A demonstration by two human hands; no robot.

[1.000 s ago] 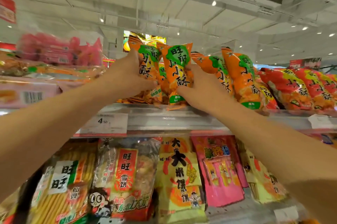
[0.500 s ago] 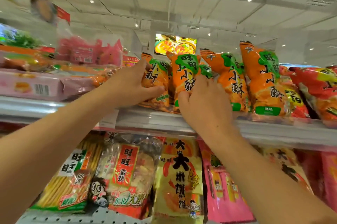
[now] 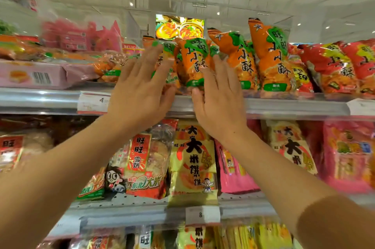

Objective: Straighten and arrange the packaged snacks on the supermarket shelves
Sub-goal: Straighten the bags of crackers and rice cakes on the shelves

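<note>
1. My left hand [image 3: 140, 88] and right hand [image 3: 220, 98] have let go; half a second ago they gripped the orange snack bags [image 3: 192, 64], now fingers lie flat.
2. The bags stand upright on the top shelf [image 3: 284, 106], so this cluster looks straightened.

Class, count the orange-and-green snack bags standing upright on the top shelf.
4: one behind the left hand, one between both hands, one past the right hand, one beside the red bags. More may be hidden behind.
</note>
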